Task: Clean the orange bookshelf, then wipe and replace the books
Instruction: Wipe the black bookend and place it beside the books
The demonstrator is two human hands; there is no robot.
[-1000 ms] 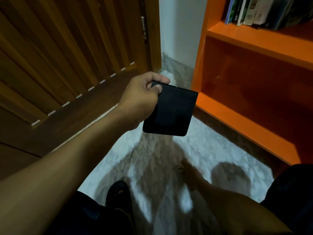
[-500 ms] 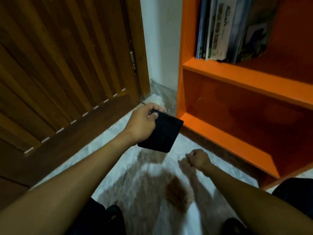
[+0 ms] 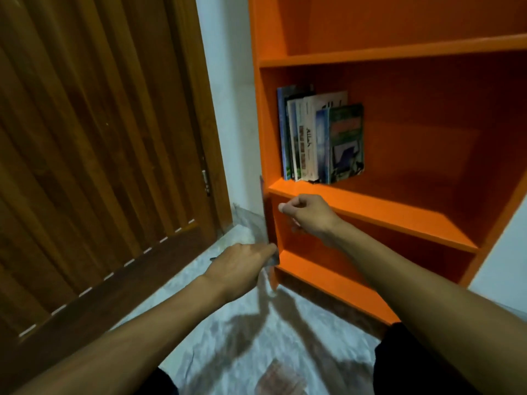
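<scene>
The orange bookshelf (image 3: 379,208) fills the right side of the view. Several books (image 3: 320,138) stand upright at the left end of its middle shelf. My left hand (image 3: 242,265) grips a flat black item (image 3: 267,218), which shows edge-on and blurred as a thin dark strip along the shelf's left side panel. My right hand (image 3: 309,215) hovers in front of the bottom compartment, just under the middle shelf's front edge, with its fingers curled and nothing seen in them.
A brown slatted wooden door (image 3: 99,143) stands at the left, with a strip of white wall (image 3: 231,109) between it and the shelf. The floor (image 3: 228,346) is pale marble with a brownish patch (image 3: 281,379) near my knees.
My view has tilted up and both hands have risen toward the shelf. The black item turned from flat-on to edge-on beside the shelf's left panel. My right hand went from the floor up to the lower shelf.
</scene>
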